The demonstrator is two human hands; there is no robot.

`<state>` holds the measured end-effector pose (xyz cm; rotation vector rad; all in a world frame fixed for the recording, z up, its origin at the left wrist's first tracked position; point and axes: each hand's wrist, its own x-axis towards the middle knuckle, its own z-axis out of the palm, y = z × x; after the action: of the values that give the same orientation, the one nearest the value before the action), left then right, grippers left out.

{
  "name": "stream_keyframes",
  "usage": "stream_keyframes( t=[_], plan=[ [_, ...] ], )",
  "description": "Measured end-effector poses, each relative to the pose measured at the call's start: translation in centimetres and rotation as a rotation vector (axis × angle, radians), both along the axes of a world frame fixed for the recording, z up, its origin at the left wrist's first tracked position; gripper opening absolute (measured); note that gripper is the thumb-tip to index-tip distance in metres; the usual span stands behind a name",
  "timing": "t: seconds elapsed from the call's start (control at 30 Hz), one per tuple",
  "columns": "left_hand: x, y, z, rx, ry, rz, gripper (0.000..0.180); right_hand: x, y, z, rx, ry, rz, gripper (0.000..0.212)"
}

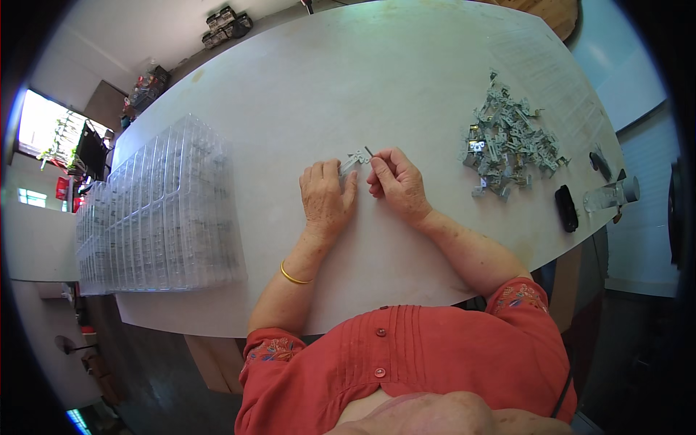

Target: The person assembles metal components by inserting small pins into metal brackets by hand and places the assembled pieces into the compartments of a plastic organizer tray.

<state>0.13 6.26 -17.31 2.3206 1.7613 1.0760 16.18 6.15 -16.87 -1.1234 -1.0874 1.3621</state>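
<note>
My left hand (326,194) rests on the white table, with a small silver-grey metal bracket (351,161) held between its thumb and forefinger. The bracket has cut-outs and notched ends, and part of it is hidden by the fingers. My right hand (399,187) pinches a thin dark rod (368,151), whose end sticks up past the fingertips. That rod is right beside the bracket's far end; whether the two touch I cannot tell. To the right lies a loose heap of similar metal brackets (507,141), tangled over one another.
Stacked clear plastic trays (163,210) stand at the left of the table (326,80). Near the right edge are a black case (566,208), a clear bottle (605,197) lying on its side and a small dark object (600,165).
</note>
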Motion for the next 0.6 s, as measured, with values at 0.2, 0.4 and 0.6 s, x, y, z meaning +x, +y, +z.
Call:
stream_keyframes(
  t=[0.2, 0.4, 0.6],
  plan=[
    [-0.38, 0.74, -0.01, 0.146, 0.099, 0.003, 0.013, 0.01, -0.14, -0.05, 0.041, -0.034, -0.004, 0.016],
    [-0.39, 0.38, -0.29, -0.077, -0.322, -0.033, 0.013, -0.02, -0.22, -0.14, 0.038, -0.002, -0.009, 0.015],
    [-0.62, 0.36, 0.02, -0.375, -0.704, -0.033, 0.024, -0.01, -0.34, 0.26, 0.056, -0.069, 0.012, 0.013]
  ],
)
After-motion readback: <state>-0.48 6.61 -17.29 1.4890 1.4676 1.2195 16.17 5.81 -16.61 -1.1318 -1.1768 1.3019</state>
